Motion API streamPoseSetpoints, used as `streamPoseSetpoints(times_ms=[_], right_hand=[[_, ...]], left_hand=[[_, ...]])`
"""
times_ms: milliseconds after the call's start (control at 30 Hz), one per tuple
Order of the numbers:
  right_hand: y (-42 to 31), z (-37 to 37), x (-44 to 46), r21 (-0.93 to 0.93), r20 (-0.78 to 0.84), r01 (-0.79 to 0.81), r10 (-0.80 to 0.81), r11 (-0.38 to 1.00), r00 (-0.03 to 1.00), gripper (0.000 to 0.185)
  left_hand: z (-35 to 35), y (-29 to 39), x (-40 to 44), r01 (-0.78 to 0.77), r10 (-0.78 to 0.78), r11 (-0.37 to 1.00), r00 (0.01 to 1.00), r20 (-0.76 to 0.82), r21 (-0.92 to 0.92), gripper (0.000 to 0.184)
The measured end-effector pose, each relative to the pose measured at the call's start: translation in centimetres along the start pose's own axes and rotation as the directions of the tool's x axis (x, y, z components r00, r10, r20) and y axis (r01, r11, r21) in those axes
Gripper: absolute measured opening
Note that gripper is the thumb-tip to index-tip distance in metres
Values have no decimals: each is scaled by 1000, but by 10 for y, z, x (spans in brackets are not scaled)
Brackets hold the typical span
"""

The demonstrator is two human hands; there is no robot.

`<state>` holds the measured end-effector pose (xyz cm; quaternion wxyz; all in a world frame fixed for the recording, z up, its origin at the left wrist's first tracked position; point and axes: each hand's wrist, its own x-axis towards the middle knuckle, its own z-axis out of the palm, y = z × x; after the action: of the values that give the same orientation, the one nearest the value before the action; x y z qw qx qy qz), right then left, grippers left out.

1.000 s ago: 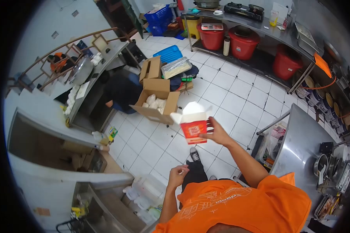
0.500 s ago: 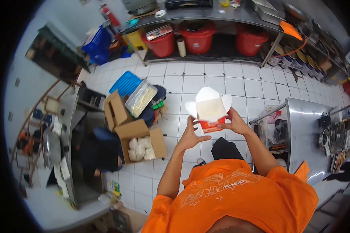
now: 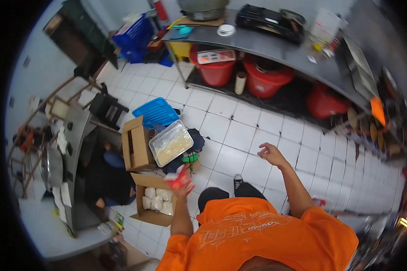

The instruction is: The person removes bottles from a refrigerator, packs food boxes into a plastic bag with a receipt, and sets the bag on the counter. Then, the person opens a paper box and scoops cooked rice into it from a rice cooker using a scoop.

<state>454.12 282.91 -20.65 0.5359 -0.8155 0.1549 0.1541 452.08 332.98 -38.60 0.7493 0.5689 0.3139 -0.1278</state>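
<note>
In the head view, my left hand (image 3: 180, 194) is closed around a red and white paper food box (image 3: 178, 179), blurred by motion. It is beside an open cardboard box (image 3: 141, 217) with several white bagged bundles (image 3: 156, 203). A clear plastic tub (image 3: 171, 142) with pale contents lies just beyond it, tilted. My right hand (image 3: 272, 155) is out over the white tiled floor, holding nothing, its fingers loosely bent and apart.
Next to the tub are a blue plastic lid (image 3: 156, 112) and another cardboard box (image 3: 138, 147). A person in dark clothes (image 3: 108, 174) is at the left. A steel table (image 3: 257, 43) stands ahead, red tubs (image 3: 267, 81) under it.
My right hand has let go of the food box and moved away. My left hand has carried it left, near the cardboard box. The view has turned left, and I seem to have stepped.
</note>
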Motion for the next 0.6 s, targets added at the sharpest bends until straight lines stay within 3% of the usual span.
streamPoseSetpoints(times_ms=[33,100,167,267,333,367,433,467,533,600], right_hand=[[-16,-9,41,-24,0,50,-50,998,999,52],[-70,-14,119,10,85,131,-132,991,988,42],[-130,-6,187,65,157,144,-152,987,976,37],[-186,19,286,204,314,90,-153,975,937,32],[-223,37,328,284,424,-13,-114,959,898,31],[-249,37,352,295,434,22,-154,955,888,30],[-293,37,391,322,467,52,-206,945,860,29],[-317,30,421,300,472,51,-194,953,860,30],[-364,13,492,385,436,110,-286,916,853,32],[-423,-3,557,446,402,146,-343,883,849,30]], left_hand=[[-62,-40,45,25,-35,992,996,-83,-123,39],[-90,-6,3,446,-442,894,870,-218,-31,39],[-103,-21,-9,422,-237,870,811,-535,256,39],[-84,-24,-5,423,-381,906,784,-490,-28,63],[-59,-41,40,204,-248,965,916,-315,-166,70],[-36,-53,54,104,-168,960,958,-233,-261,73],[9,-14,90,536,-441,843,729,-523,36,87],[40,16,110,447,-351,893,764,-541,52,86],[100,92,141,123,-50,986,864,-502,114,83],[121,131,175,-5,143,962,861,-489,273,83]])
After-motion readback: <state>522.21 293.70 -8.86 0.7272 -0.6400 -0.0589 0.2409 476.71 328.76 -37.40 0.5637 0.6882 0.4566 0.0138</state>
